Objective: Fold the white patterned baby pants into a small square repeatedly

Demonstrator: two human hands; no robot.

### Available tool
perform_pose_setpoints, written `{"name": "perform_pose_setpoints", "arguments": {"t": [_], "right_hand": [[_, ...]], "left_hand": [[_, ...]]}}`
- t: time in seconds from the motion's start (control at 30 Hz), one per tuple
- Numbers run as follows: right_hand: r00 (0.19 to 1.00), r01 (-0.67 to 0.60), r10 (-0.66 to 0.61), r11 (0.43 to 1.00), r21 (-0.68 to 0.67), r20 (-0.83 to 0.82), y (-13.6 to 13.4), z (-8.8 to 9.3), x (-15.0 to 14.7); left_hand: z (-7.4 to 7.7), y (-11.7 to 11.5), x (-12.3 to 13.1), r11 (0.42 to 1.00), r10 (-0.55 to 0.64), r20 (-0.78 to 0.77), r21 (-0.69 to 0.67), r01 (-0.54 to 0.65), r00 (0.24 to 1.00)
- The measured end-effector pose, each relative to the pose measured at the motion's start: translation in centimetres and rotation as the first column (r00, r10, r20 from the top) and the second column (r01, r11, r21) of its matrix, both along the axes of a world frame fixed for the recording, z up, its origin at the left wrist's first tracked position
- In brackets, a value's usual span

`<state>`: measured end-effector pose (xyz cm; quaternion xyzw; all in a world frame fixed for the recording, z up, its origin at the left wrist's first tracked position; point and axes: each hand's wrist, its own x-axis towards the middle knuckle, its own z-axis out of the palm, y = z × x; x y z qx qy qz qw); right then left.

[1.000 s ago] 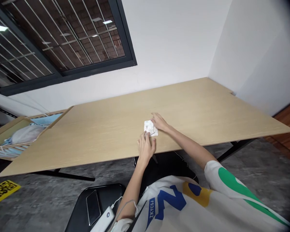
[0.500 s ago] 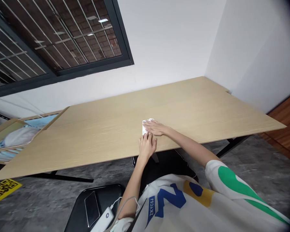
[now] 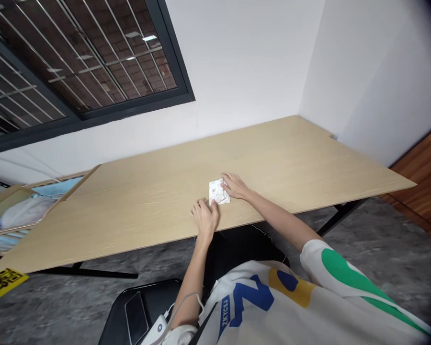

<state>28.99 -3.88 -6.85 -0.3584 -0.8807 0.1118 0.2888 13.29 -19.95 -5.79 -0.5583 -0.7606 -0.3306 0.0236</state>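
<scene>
A small white square packet (image 3: 216, 190) with faint grey print lies on the wooden table, its surface creased towards the right side. At its upper right corner, my right hand (image 3: 236, 186) has bent fingers and the thumb closed on the edge. My left hand (image 3: 205, 218) rests at the packet's lower left, with the thumb tip touching the bottom edge. Its other fingers are spread on the tabletop and hold nothing. Part of the packet's right edge is hidden under my right fingers.
The wooden table (image 3: 147, 191) runs along a white wall below a barred window (image 3: 104, 52). On the left stands a box (image 3: 7, 194) holding a whitish bag and blue items. A black stool (image 3: 158, 292) beside me carries a phone (image 3: 136, 316) and a white power bank (image 3: 156, 333) with a cable.
My right hand has slid off the packet's top to its upper right corner, uncovering the print. My left hand has shifted left and its fingers have spread. The view has tilted slightly.
</scene>
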Motion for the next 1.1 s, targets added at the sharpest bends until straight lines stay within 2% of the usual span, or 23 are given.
{"name": "perform_pose_setpoints", "arguments": {"t": [0.1,0.2,0.3,0.4,0.53,0.6,0.63,0.7,0.73,0.77,0.87,0.93,1.0,1.03,1.1], "right_hand": [[0.999,0.007,-0.007,1.0,0.009,0.051,-0.4,0.4,0.0],[0.997,0.065,-0.062,0.996,-0.055,0.053,-0.6,0.9,0.1],[0.994,0.111,-0.109,0.981,-0.156,0.022,-1.2,1.3,0.8],[0.993,0.088,-0.103,0.97,-0.226,-0.055,-3.1,1.7,2.8],[0.96,-0.007,-0.079,0.952,-0.306,-0.267,-8.2,2.9,8.3],[0.909,-0.121,-0.059,0.91,-0.397,-0.413,-11.5,3.7,12.1],[0.876,-0.147,-0.083,0.893,-0.425,-0.476,-13.2,4.1,14.0],[0.812,-0.151,-0.163,0.869,-0.472,-0.56,-16.5,4.9,17.9],[0.79,-0.136,-0.207,0.859,-0.493,-0.578,-18.1,5.3,19.7],[0.761,-0.106,-0.261,0.853,-0.511,-0.593,-19.5,5.6,21.4],[0.619,0.028,-0.454,0.828,-0.559,-0.641,-23.3,6.4,25.4],[0.513,0.114,-0.551,0.804,-0.584,-0.658,-25.1,6.8,26.9],[0.463,0.195,-0.613,0.776,-0.6,-0.641,-26.2,7.2,27.6],[0.459,0.227,-0.634,0.761,-0.607,-0.623,-26.5,7.4,27.6],[0.46,0.248,-0.659,0.739,-0.626,-0.595,-26.7,7.5,27.3]], "left_hand": [[0.6,1.3,-1.1,0.995,0.015,-0.013,-0.097,-0.016,1.0],[1.0,2.6,-1.6,0.975,-0.053,0.011,-0.218,0.054,0.999],[1.6,2.9,-1.2,0.941,-0.141,0.049,-0.304,0.15,0.989],[2.1,2.0,0.0,0.911,-0.228,0.087,-0.331,0.244,0.97],[2.8,-0.7,3.3,0.842,-0.401,0.171,-0.319,0.436,0.9],[3.6,-2.3,5.6,0.76,-0.539,0.232,-0.279,0.587,0.809],[4.2,-3.1,6.9,0.687,-0.638,0.266,-0.227,0.69,0.723],[5.8,-4.5,9.4,0.499,-0.802,0.274,-0.179,0.848,0.53],[6.8,-5.1,10.7,0.409,-0.856,0.257,-0.191,0.892,0.448],[7.8,-5.6,11.8,0.355,-0.886,0.237,-0.204,0.912,0.398],[11.0,-6.6,15.0,0.3,-0.916,0.217,-0.191,0.934,0.339],[12.5,-6.9,16.9,0.222,-0.938,0.229,-0.177,0.959,0.26],[13.1,-7.0,18.7,0.124,-0.962,0.219,-0.184,0.975,0.163],[13.1,-7.0,19.6,0.092,-0.972,0.196,-0.195,0.976,0.131],[12.5,-7.0,21.1,0.066,-0.987,0.131,-0.227,0.972,0.098]]}}
